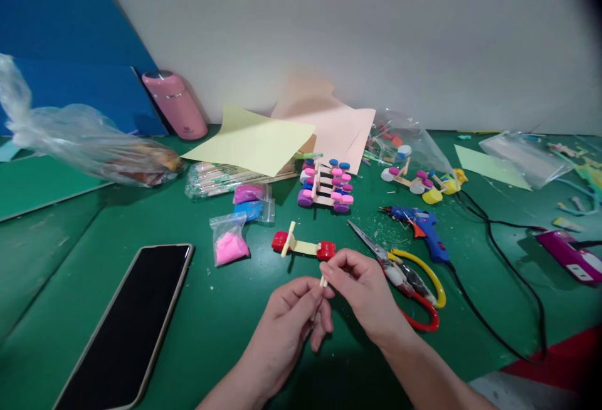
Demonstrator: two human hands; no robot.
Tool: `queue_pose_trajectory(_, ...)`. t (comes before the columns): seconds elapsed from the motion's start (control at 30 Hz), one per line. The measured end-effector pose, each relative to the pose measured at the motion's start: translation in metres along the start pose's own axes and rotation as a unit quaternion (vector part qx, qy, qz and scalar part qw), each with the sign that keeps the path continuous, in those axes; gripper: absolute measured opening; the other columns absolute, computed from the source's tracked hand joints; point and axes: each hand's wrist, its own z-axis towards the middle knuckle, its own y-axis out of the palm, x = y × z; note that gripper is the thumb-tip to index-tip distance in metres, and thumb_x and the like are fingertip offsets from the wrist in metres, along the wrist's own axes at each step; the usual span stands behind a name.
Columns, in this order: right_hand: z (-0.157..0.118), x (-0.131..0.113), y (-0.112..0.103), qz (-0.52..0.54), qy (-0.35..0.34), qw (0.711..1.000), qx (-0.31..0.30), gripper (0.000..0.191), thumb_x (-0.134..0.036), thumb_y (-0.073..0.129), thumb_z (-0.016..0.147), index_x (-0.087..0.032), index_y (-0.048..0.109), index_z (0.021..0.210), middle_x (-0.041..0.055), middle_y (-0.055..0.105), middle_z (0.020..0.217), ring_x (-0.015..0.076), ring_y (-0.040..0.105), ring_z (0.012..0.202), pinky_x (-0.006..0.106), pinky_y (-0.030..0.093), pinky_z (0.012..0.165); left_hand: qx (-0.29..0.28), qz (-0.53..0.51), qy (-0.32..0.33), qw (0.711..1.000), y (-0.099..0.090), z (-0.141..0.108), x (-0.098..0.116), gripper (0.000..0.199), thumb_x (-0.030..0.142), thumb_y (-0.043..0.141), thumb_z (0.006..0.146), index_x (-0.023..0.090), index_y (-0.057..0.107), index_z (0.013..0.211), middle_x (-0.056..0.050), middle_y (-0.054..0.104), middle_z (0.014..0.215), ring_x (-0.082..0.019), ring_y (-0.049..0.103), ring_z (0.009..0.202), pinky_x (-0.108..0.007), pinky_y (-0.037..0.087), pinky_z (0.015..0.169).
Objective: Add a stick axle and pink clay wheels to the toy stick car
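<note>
The left hand (pixel 294 316) grasps a bundle of short, thin, pale sticks (pixel 323 283) between thumb and fingers, with its remaining fingers curled. The right hand (pixel 360 288) pinches the upper end of the same sticks between thumb and index finger. The number of sticks cannot be told.

Just beyond the fingertips sits a small model (pixel 305 247): a flat, pale yellow strip with glossy red rounded ends and an upright crosspiece near its left end. Farther beyond the hands stands a close row of similar models (pixel 327 185), with flat pale wooden strips and rounded pink, purple, blue and white ends.

Beyond and left of the left hand lies a clear plastic pouch (pixel 230 241) containing a soft, bright pink mass. Behind it are purple and blue packets (pixel 249 202). Well to the left of the left hand, a phone (pixel 126 328) with a smooth black screen and a pale rim lies flat.

Just right of the right hand lie scissors (pixel 426 325) with pointed metal blades and looped handles, one red and one yellow. Beyond them is a blue plastic glue gun (pixel 423 227) with an orange trigger and a black cord. All rest on a smooth green tabletop (pixel 188 360).
</note>
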Motion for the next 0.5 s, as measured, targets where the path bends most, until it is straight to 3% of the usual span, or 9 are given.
queue_pose_trajectory(0.5,0.0008,-0.0011,0.0007,-0.005,-0.007,1.0,0.008,0.026,-0.035,0.06,0.073,-0.017,0.051,0.058,-0.0048,0.051,0.049,0.0079,0.045,0.047,0.019,0.037,0.046,0.017,-0.004,0.001,1.0,0.0011,-0.0003,-0.0009,0.018,0.027,0.05,0.08,0.013,0.058,0.073,0.001,0.057,0.047,-0.004,0.038,0.035,-0.016,0.025,0.037)
